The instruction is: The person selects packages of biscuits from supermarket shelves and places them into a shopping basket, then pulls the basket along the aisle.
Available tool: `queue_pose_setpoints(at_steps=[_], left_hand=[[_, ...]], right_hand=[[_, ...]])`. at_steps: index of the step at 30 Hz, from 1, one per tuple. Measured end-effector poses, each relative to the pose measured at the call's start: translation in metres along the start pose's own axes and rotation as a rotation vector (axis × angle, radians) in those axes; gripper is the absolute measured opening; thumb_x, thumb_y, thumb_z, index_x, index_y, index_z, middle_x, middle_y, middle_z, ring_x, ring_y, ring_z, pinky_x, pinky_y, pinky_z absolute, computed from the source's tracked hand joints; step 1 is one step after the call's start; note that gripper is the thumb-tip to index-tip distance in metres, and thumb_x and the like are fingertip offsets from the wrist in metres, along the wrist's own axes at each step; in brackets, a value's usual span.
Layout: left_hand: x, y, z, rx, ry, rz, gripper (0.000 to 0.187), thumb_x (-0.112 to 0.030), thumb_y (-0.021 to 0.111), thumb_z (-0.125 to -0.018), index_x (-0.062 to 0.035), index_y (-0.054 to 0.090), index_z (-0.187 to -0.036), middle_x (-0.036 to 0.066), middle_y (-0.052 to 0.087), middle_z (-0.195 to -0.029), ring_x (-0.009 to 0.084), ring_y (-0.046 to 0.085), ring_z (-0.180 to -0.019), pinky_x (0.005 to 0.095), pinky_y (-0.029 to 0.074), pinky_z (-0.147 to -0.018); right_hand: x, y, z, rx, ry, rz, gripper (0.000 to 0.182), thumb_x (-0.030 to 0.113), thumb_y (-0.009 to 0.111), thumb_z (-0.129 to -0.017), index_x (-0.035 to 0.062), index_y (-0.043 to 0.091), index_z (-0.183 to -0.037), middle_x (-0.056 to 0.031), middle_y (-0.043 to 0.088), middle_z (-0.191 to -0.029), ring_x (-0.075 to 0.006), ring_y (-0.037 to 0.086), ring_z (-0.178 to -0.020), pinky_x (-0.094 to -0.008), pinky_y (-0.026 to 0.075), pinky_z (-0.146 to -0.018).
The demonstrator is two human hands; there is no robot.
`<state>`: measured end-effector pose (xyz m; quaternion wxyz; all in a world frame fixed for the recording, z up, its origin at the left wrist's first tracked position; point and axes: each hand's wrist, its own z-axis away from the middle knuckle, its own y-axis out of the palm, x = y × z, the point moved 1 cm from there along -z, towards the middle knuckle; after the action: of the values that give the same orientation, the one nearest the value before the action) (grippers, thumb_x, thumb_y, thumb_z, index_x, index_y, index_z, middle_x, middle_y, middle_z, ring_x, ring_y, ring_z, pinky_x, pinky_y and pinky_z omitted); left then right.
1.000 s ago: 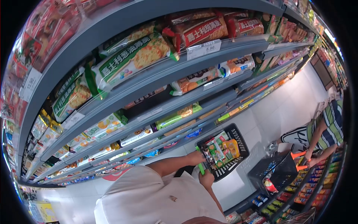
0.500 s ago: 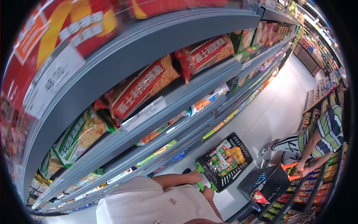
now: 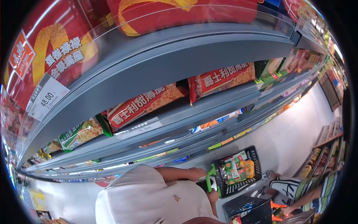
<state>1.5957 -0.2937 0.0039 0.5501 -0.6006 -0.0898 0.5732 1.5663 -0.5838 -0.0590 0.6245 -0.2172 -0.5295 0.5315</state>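
My left hand (image 3: 197, 174) is closed at the upper end of the green handle (image 3: 209, 182) of a black basket. Lower down, my right hand (image 3: 213, 196) grips the handle's other end, its fingers partly hidden. The black perforated basket (image 3: 243, 185) stands right of my hands with green-and-white packets (image 3: 232, 168) and a yellow-orange packet (image 3: 247, 168) inside. My white shirt (image 3: 149, 198) fills the bottom middle.
A grey shelf (image 3: 179, 56) with red snack packets (image 3: 223, 80) and a price tag (image 3: 47, 98) spans the upper view. At lower right, a person in a striped shirt (image 3: 324, 194) holds a dark basket (image 3: 248, 211) with orange handles. Another shelf stands at the right edge.
The view has turned, so my hands, my basket and the floor appear shifted to the right. The other person and their basket now sit lower. Both my hands stay at the green handle.
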Motion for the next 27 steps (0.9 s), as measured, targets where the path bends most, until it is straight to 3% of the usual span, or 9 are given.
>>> queue_pose_setpoints(at_steps=[2,4,6,8,9,11,15,20,27], left_hand=[[0.032,0.024,-0.005,-0.091,-0.021,-0.036,0.059,-0.019,0.075,-0.087,-0.0095,0.063,-0.143,0.017,0.065,-0.141,0.0387,0.061,-0.134,0.0537,0.059,-0.100],[0.043,0.010,0.000,0.294,-0.471,0.057,0.051,-0.026,0.076,-0.089,-0.0113,0.070,-0.137,0.020,0.073,-0.128,0.0416,0.069,-0.123,0.0548,0.057,-0.102],[0.077,0.042,0.029,-0.215,-0.600,0.167,0.046,-0.033,0.078,-0.089,-0.0112,0.075,-0.129,0.019,0.078,-0.121,0.0424,0.074,-0.113,0.0543,0.059,-0.098],[0.082,0.047,0.037,-0.195,-0.791,0.231,0.054,-0.043,0.080,-0.091,-0.0090,0.073,-0.133,0.022,0.076,-0.129,0.0429,0.071,-0.121,0.0537,0.056,-0.104],[0.078,0.049,0.040,-0.296,-0.775,0.230,0.049,-0.044,0.075,-0.096,-0.0078,0.072,-0.129,0.023,0.075,-0.127,0.0433,0.071,-0.119,0.0538,0.057,-0.102],[0.061,0.045,0.033,-0.155,-0.933,0.250,0.055,-0.045,0.074,-0.097,-0.0059,0.071,-0.136,0.023,0.077,-0.127,0.0415,0.072,-0.120,0.0506,0.057,-0.104],[0.019,0.057,-0.002,-0.131,-0.964,0.356,0.054,-0.047,0.073,-0.098,-0.0065,0.074,-0.133,0.021,0.078,-0.125,0.0386,0.074,-0.118,0.0487,0.058,-0.103],[0.009,0.069,-0.061,-0.344,-0.896,0.437,0.042,-0.046,0.075,-0.102,-0.0112,0.080,-0.125,0.013,0.080,-0.123,0.0312,0.077,-0.115,0.0424,0.059,-0.101],[-0.001,0.019,-0.128,-0.301,-0.933,0.548,0.049,-0.046,0.075,-0.099,-0.0074,0.078,-0.129,0.017,0.080,-0.123,0.0322,0.077,-0.115,0.0421,0.060,-0.101]], right_hand=[[-0.015,-0.017,-0.018,-0.027,-0.021,0.011,0.031,0.036,0.082,-0.086,0.0063,0.074,-0.088,-0.0232,0.076,-0.082,-0.0482,0.076,-0.077,-0.0601,0.061,-0.071],[-0.036,-0.030,-0.043,-0.033,-0.058,0.002,0.031,0.036,0.082,-0.086,0.0061,0.074,-0.088,-0.0236,0.076,-0.081,-0.0484,0.075,-0.077,-0.0601,0.060,-0.071],[-0.065,-0.056,-0.071,-0.070,-0.045,-0.013,0.029,0.033,0.081,-0.086,0.0054,0.074,-0.088,-0.0252,0.075,-0.080,-0.0488,0.075,-0.076,-0.0598,0.060,-0.068],[-0.085,-0.083,-0.094,-0.058,-0.012,-0.011,0.026,0.031,0.077,-0.087,0.0053,0.074,-0.089,-0.0251,0.075,-0.079,-0.0485,0.075,-0.076,-0.0598,0.060,-0.069],[-0.098,-0.095,-0.107,-0.080,-0.045,0.020,0.026,0.032,0.076,-0.088,0.0057,0.073,-0.089,-0.0241,0.075,-0.079,-0.0484,0.075,-0.076,-0.0598,0.060,-0.069],[-0.126,-0.117,-0.135,-0.087,-0.078,0.022,0.029,0.034,0.077,-0.089,0.0047,0.073,-0.091,-0.0257,0.076,-0.081,-0.0481,0.076,-0.078,-0.0609,0.060,-0.071],[-0.158,-0.156,-0.176,-0.046,-0.045,-0.018,0.031,0.035,0.077,-0.090,0.0041,0.073,-0.094,-0.0273,0.076,-0.084,-0.0494,0.076,-0.081,-0.0608,0.061,-0.075],[-0.189,-0.178,-0.212,-0.061,-0.069,-0.095,0.030,0.031,0.075,-0.092,0.0008,0.072,-0.090,-0.0295,0.073,-0.080,-0.0515,0.073,-0.079,-0.0609,0.059,-0.074],[-0.230,-0.222,-0.258,-0.018,0.003,-0.066,0.032,0.035,0.075,-0.092,0.0037,0.073,-0.097,-0.0279,0.075,-0.085,-0.0505,0.074,-0.085,-0.0616,0.059,-0.079]])
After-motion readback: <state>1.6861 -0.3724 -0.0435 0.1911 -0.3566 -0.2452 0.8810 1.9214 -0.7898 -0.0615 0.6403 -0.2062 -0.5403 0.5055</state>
